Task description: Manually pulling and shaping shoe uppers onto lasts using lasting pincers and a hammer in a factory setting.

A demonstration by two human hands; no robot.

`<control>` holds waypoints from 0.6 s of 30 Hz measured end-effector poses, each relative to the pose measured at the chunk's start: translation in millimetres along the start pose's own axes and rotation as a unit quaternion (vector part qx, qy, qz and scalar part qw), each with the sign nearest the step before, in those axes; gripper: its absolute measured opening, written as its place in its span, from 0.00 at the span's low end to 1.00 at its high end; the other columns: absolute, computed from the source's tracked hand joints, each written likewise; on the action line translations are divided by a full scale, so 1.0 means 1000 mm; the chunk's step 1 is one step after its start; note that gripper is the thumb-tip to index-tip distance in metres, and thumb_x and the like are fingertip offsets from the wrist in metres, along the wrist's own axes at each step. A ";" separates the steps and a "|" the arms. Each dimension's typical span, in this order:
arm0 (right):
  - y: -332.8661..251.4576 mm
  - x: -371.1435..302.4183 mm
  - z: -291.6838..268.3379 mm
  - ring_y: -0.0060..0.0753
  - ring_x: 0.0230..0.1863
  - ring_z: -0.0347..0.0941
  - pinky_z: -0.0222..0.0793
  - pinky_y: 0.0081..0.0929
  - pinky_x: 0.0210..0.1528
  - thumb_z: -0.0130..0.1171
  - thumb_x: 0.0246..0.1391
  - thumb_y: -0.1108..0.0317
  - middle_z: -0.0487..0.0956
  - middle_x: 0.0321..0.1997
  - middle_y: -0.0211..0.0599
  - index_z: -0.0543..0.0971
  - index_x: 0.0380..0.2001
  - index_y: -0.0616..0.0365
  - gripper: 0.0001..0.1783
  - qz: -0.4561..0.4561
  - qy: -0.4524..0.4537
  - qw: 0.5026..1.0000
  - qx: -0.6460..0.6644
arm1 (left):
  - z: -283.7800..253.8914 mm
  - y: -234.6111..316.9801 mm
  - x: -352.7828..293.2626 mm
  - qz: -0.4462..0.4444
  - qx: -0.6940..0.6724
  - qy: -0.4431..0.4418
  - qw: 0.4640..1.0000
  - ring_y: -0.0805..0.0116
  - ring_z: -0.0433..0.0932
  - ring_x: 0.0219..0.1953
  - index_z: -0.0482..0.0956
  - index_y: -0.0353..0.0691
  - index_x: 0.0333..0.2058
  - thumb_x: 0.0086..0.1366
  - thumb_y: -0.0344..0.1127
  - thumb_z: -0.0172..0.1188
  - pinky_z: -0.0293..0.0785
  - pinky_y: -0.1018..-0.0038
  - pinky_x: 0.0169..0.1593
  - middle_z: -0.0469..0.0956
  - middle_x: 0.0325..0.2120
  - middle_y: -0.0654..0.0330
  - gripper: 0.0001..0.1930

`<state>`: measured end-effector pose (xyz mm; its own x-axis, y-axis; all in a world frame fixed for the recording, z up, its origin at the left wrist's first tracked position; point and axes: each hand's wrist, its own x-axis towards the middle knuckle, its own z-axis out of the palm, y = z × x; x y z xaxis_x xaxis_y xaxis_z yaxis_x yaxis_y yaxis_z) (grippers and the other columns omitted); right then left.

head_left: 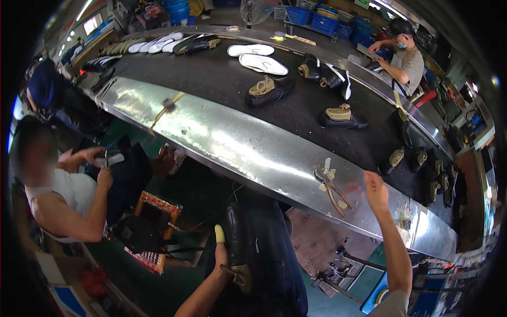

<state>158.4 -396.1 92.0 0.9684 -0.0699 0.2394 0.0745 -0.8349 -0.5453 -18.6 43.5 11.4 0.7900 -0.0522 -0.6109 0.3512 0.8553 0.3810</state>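
Note:
A black shoe (pixel 238 240) with an olive-tan part at its lower end lies along my lap. My left hand (pixel 222 255) is closed round its side, and a yellow cover sits on one fingertip. Over the metal ledge, my right hand (pixel 375 194) is raised with its fingers curled together. What those fingers hold, if anything, I cannot make out. Just left of that hand, a pair of pincers (pixel 332 194) rests on the metal ledge (pixel 237 145) among pale yellowish scraps (pixel 328 170).
Beyond the ledge, a dark conveyor belt (pixel 206 79) carries black-and-tan shoes (pixel 342 116) and white soles (pixel 263 64). At the left, a seated person (pixel 74 195) works beside an orange-framed crate (pixel 158 211). Another person (pixel 409 61) works across the belt. Blue crates (pixel 325 24) stand behind.

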 end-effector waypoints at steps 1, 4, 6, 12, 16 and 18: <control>-0.016 -0.012 0.003 0.46 0.55 0.78 0.74 0.37 0.54 0.60 0.66 0.57 0.81 0.55 0.46 0.80 0.55 0.56 0.20 0.032 -0.048 0.998 0.021 | 0.003 0.002 0.003 0.005 0.006 -0.061 0.998 0.59 0.83 0.46 0.74 0.38 0.60 0.68 0.77 0.39 0.84 0.62 0.51 0.81 0.48 0.54 0.45; -0.054 -0.047 0.035 0.48 0.55 0.76 0.73 0.40 0.53 0.64 0.61 0.57 0.78 0.57 0.44 0.81 0.53 0.56 0.21 -0.165 0.012 0.979 -0.124 | 0.006 0.018 0.031 0.144 0.113 -0.198 0.963 0.56 0.80 0.50 0.80 0.36 0.47 0.70 0.75 0.35 0.76 0.59 0.59 0.81 0.47 0.52 0.44; -0.088 -0.061 0.034 0.50 0.54 0.74 0.72 0.40 0.51 0.65 0.59 0.55 0.76 0.56 0.44 0.81 0.54 0.55 0.23 -0.144 -0.002 0.968 -0.205 | 0.023 0.023 0.037 0.227 0.085 -0.324 0.914 0.56 0.75 0.55 0.79 0.35 0.31 0.78 0.64 0.33 0.68 0.58 0.64 0.79 0.47 0.51 0.38; -0.089 -0.064 0.059 0.49 0.48 0.74 0.71 0.46 0.49 0.65 0.59 0.54 0.76 0.52 0.44 0.80 0.51 0.59 0.23 -0.147 0.012 0.976 -0.161 | 0.013 -0.014 0.060 0.103 0.328 -0.095 0.934 0.63 0.72 0.59 0.66 0.47 0.66 0.65 0.21 0.53 0.67 0.70 0.63 0.73 0.56 0.55 0.30; -0.118 -0.094 0.062 0.39 0.48 0.76 0.72 0.34 0.52 0.66 0.61 0.60 0.78 0.53 0.42 0.77 0.54 0.61 0.22 0.102 -0.138 0.982 0.079 | 0.021 -0.011 0.035 0.376 0.647 -0.084 0.658 0.50 0.68 0.66 0.64 0.44 0.68 0.65 0.24 0.55 0.62 0.64 0.69 0.72 0.61 0.47 0.31; -0.153 -0.119 0.068 0.39 0.45 0.80 0.74 0.33 0.48 0.71 0.56 0.59 0.82 0.48 0.43 0.76 0.51 0.61 0.25 0.116 -0.173 0.940 0.271 | 0.031 0.001 0.031 0.352 0.629 -0.162 0.673 0.44 0.63 0.70 0.64 0.41 0.68 0.65 0.27 0.57 0.58 0.61 0.72 0.68 0.65 0.44 0.32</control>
<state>48.0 -222.9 92.4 0.9862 0.0440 -0.1596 -0.1276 -0.4125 -0.9020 21.3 27.0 14.4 0.9801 -0.1458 0.1350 -0.1812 -0.3777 0.9080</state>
